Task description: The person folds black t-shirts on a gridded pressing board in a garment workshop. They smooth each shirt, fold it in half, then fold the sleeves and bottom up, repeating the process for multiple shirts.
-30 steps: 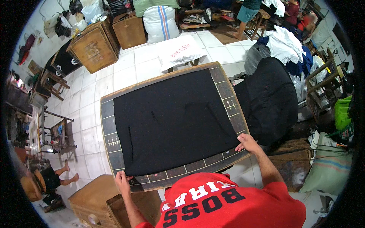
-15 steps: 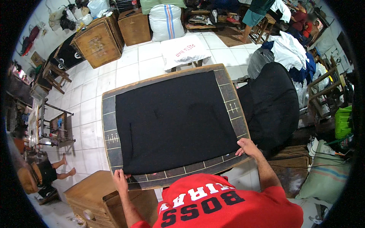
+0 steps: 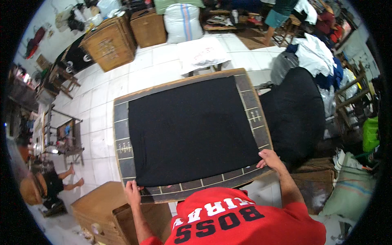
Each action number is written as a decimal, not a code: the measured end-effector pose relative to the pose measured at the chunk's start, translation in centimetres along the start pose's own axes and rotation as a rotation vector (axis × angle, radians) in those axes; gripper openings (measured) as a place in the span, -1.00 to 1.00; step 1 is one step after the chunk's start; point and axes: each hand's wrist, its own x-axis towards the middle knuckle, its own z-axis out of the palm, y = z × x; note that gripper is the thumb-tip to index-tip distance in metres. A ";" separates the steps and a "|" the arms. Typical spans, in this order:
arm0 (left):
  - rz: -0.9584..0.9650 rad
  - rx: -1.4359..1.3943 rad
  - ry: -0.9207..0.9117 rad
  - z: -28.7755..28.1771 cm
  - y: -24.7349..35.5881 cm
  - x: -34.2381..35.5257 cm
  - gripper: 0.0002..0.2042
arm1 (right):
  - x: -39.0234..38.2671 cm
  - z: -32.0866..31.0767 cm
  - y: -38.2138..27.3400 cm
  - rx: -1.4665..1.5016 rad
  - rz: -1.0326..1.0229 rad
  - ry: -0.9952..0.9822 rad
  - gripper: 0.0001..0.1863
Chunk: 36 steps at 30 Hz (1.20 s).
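A large black cloth [image 3: 192, 126] lies spread over a dark board [image 3: 121, 126] with pale grid marks and a wooden rim. At the cloth's near left corner, my left hand [image 3: 133, 192] pinches the fabric edge, fingers closed. My right hand [image 3: 270, 159] holds the near right corner, its fingers bent around the edge and partly hidden by the hand itself. Between the hands the near edge of the cloth runs almost straight. Its surface looks mostly flat, with faint folds along the left side.
A big black cloth-covered bundle [image 3: 296, 116] stands against the board's right side. Beyond the far edge is a low stool with a white sack [image 3: 204, 53]. A wooden box [image 3: 96, 212] sits near left. Other people are at the left and far right.
The creases in the left and middle of the cloth have smoothed out. Both hands keep their corners. The whole view has shifted slightly.
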 end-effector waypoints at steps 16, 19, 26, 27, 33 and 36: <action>-0.017 -0.052 0.043 1.3 1.2 -1.0 -0.78 | 0.4 -1.7 -1.5 -0.194 -0.047 0.002 -0.77; -0.033 -0.020 0.049 1.5 1.4 -1.3 -0.79 | 0.8 -1.9 -1.6 -0.188 -0.027 0.012 -0.76; 0.032 0.124 0.113 2.0 1.4 -1.6 -0.78 | 1.2 -2.9 -1.7 -0.211 -0.062 0.001 -0.73; 0.013 0.125 0.115 2.0 1.4 -1.6 -0.79 | 1.2 -2.9 -1.8 -0.194 -0.074 -0.004 -0.74; 0.030 0.205 0.068 1.2 1.9 -1.5 -0.80 | 1.2 -2.9 -2.4 -0.237 -0.042 0.002 -0.77; 0.016 0.422 0.024 0.9 3.1 -0.3 -0.79 | 1.3 -3.0 -2.4 -0.273 -0.037 0.004 -0.74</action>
